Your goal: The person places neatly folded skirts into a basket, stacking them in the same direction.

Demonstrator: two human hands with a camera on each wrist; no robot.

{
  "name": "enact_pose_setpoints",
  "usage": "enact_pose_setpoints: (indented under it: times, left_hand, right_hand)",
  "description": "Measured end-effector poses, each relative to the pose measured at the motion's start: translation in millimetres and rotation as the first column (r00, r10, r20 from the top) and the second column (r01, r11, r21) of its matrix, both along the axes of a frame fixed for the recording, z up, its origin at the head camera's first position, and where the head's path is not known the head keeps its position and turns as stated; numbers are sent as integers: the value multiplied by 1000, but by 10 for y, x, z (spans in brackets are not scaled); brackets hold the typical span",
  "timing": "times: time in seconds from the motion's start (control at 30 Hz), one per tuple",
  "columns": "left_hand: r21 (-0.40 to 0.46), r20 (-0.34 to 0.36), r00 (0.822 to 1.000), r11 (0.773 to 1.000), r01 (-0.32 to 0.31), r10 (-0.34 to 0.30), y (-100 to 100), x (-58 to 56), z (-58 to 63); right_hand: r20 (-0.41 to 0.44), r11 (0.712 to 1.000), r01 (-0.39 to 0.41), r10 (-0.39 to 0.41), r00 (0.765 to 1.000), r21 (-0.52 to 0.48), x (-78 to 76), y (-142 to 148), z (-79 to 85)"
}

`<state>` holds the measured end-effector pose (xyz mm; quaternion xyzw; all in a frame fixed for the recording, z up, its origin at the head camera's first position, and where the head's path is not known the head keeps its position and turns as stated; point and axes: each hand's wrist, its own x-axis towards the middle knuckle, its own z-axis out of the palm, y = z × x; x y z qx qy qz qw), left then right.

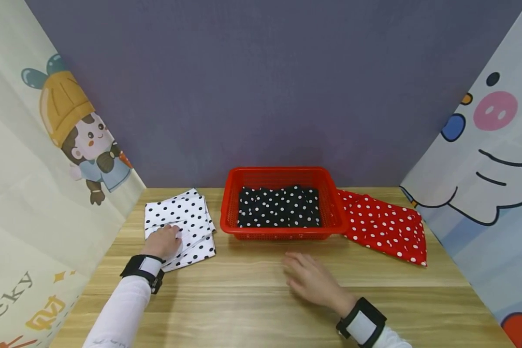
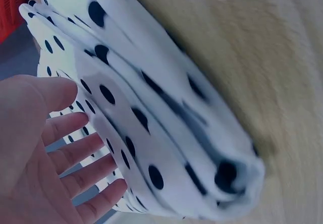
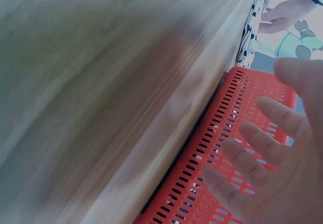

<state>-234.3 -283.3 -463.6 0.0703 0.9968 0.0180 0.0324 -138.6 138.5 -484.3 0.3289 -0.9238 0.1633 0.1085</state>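
A folded white cloth with black dots (image 1: 178, 208) lies on the left of the table. My left hand (image 1: 163, 241) is over its near left part; in the left wrist view the fingers (image 2: 81, 178) are spread, with their tips right at the folded layers. A red perforated basket (image 1: 282, 232) stands at the back middle, holding a black cloth with white dots (image 1: 278, 208). Nearer to me, in front of the basket, my right hand (image 1: 313, 280) hovers low over the wood with nothing in it. Its fingers (image 3: 247, 163) look loosely spread in the right wrist view.
To the right of the basket lies a red cloth with white dots (image 1: 387, 227), its left end by the basket's side. A grey-blue wall (image 1: 269, 87) rises behind the table (image 1: 230, 299). Printed curtains (image 1: 21, 183) flank both sides.
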Motion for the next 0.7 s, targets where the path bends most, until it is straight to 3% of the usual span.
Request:
enact_pose_setpoints:
  times: [0.27, 0.7]
  left_hand:
    - [-15, -32, 999, 999, 39, -39, 34, 110, -26]
    - [-77, -23, 995, 992, 96, -98, 128, 373, -40]
  right_hand:
    - [37, 1000, 10, -10, 999, 17, 32, -16, -37]
    - [68, 1000, 19, -19, 998, 2, 73, -10, -38]
